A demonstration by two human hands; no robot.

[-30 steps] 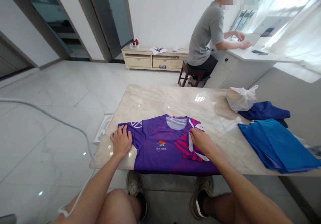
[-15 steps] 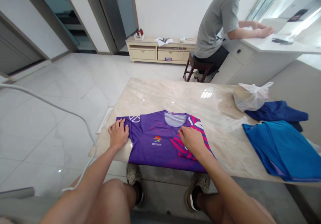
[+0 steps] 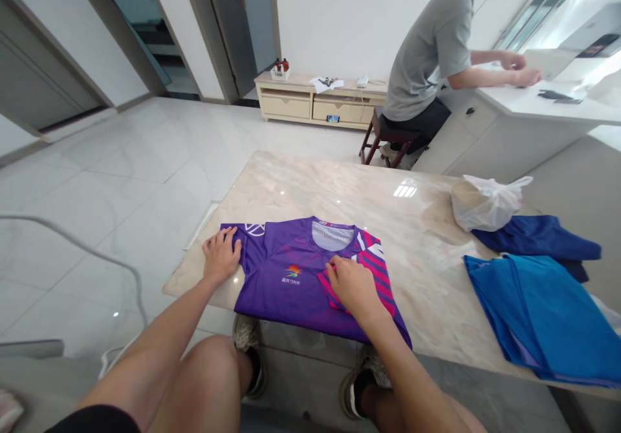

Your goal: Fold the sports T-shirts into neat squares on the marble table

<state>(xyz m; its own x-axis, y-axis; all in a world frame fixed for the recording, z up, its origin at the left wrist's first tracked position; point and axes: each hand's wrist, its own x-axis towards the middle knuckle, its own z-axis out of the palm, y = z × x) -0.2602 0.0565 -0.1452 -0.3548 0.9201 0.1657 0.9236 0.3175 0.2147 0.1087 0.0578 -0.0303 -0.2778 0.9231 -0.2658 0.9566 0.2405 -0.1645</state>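
Note:
A purple sports shirt [image 3: 286,284] lies flat on the marble table [image 3: 339,193], collar away from me. Its right side is folded over, showing a pink and purple striped panel [image 3: 376,271]. My left hand [image 3: 220,256] rests flat with fingers spread on the shirt's left sleeve. My right hand [image 3: 352,285] lies palm down on the folded striped panel, fingers stretched out and pressing it onto the shirt's front.
A stack of blue garments [image 3: 543,313] and a darker blue one [image 3: 538,239] lie at the table's right, behind them a white plastic bag [image 3: 482,201]. A person in a grey shirt [image 3: 431,51] sits at a white desk beyond. A white cable [image 3: 72,245] hangs at left.
My right hand has slid left and nearer to me across the striped panel. My left hand stays on the sleeve. The view has shifted slightly.

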